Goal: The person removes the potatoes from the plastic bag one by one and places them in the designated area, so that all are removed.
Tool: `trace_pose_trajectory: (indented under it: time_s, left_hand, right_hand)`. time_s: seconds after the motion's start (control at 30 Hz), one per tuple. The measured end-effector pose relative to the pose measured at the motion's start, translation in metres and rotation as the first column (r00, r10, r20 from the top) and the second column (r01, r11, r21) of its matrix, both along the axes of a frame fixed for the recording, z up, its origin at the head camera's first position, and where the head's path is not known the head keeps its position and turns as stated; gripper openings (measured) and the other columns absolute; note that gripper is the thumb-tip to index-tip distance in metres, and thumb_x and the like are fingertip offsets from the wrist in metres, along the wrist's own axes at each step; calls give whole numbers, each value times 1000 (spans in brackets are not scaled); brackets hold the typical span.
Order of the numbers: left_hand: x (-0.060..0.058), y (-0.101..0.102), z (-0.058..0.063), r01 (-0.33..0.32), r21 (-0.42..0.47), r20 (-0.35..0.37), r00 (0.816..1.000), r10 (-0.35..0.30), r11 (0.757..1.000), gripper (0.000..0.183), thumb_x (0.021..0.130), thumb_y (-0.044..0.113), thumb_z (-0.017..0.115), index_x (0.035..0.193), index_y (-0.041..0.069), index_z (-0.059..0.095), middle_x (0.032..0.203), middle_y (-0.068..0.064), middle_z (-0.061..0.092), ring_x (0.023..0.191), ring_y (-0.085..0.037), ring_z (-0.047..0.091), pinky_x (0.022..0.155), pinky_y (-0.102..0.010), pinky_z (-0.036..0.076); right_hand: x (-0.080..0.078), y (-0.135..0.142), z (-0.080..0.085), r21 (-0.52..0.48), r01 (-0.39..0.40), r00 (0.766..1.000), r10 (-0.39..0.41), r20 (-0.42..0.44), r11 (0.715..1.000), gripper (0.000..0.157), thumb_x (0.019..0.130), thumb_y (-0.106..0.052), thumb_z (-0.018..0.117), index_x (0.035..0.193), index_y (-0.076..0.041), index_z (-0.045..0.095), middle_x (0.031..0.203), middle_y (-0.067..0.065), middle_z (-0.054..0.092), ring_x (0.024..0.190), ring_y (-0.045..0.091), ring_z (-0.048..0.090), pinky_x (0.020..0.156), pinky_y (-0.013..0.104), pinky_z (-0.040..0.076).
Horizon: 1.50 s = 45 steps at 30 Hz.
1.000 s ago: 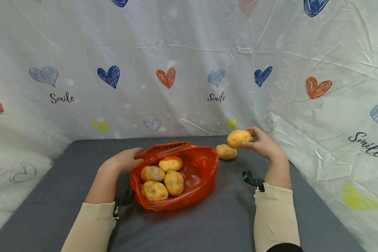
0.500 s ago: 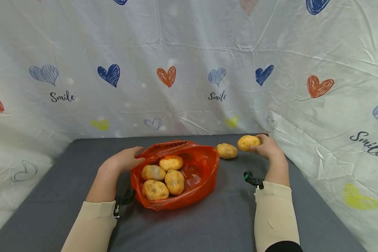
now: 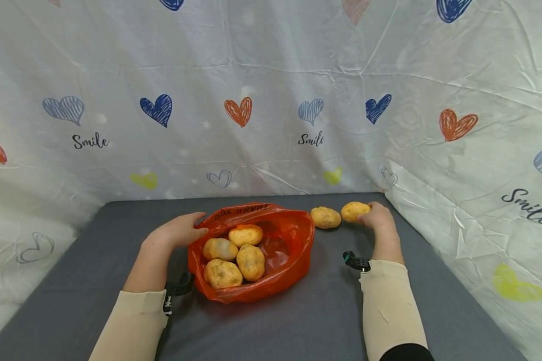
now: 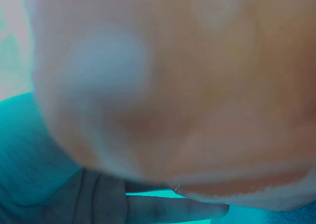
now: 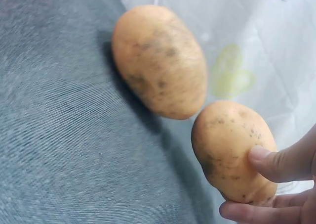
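Note:
My left hand (image 3: pixel 179 230) grips the left rim of a red plastic bag (image 3: pixel 271 290) printed with THANK YOU. Several potatoes (image 3: pixel 251 262) lie in the bag's left half. Up close, the bag (image 4: pixel 187 85) fills the left wrist view as a blur, with fingers below it. On the far right of the table, my right hand (image 3: pixel 380 218) holds a potato (image 3: pixel 355 212) between thumb and fingers, low over the cloth. Another potato (image 3: pixel 325 217) lies just left of it, beside the bag. In the right wrist view, the held potato (image 5: pixel 232 145) and the lying potato (image 5: pixel 158 61) appear close together.
A dark grey cloth (image 3: pixel 316 321) covers the table. Behind and to the right hangs a pale curtain (image 3: pixel 271 65) with hearts and the word Smile, meeting the table's back edge. A dark band with a small device (image 3: pixel 358 261) sits on each wrist.
My right hand has moved right and then down with the potato, from above the other potato to low over the table beside it. The left hand and bag stay nearly still.

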State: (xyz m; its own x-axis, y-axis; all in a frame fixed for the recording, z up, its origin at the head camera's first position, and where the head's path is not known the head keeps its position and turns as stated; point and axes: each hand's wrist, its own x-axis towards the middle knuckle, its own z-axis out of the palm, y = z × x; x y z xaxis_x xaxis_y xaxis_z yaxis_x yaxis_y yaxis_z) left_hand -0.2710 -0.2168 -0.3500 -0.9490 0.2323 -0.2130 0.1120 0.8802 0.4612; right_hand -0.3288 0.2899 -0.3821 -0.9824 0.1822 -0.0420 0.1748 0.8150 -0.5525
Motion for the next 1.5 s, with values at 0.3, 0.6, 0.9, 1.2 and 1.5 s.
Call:
trace_pose_trajectory:
  time_s: [0.3, 0.6, 0.9, 1.2, 1.5]
  left_hand:
    - [0, 1, 1, -2, 6, -1, 1000, 2, 1000, 66, 106, 30, 57, 157, -3, 33, 154, -31, 39, 139, -50, 40, 108, -67, 38]
    - [0, 2, 4, -5, 3, -4, 1000, 5, 1000, 66, 106, 31, 56, 158, -3, 32, 155, -31, 39, 140, -51, 38, 109, -67, 36]
    - [1, 2, 4, 0, 0, -1, 1000, 0, 1000, 66, 106, 31, 56, 158, -3, 32, 155, -31, 38, 140, -51, 38, 108, -67, 37]
    - [0, 2, 1, -4, -2, 10, 1000, 4, 1000, 66, 107, 31, 56, 158, -2, 32, 155, -31, 39, 140, -51, 39, 108, -66, 37]
    - [-1, 2, 0, -17, -4, 6, 1000, 17, 1000, 67, 106, 31, 56, 158, -2, 32, 155, -30, 39, 140, -50, 39, 109, -67, 37]
  right_hand:
    - [0, 1, -7, -59, -6, 998, 9, 55, 998, 73, 95, -19, 65, 150, 16, 32, 145, 41, 40, 127, 51, 46, 108, 60, 38]
    - [-3, 2, -7, -60, 1, 997, 4, 78, 998, 74, 98, -15, 64, 154, 13, 25, 153, 41, 29, 139, 54, 34, 115, 62, 30]
    - [-5, 0, -12, -78, -4, 998, 10, 68, 997, 69, 100, -17, 61, 157, 7, 28, 155, 38, 30, 139, 53, 34, 114, 64, 29]
    - [-6, -2, -15, -77, -3, 1000, 5, 24, 997, 62, 92, 0, 48, 154, 3, 40, 155, 35, 32, 138, 50, 36, 114, 61, 30]
    - [-9, 0, -15, -59, 42, 998, -45, -53, 997, 58, 92, 1, 43, 149, 0, 50, 148, 32, 45, 122, 47, 47, 100, 56, 41]
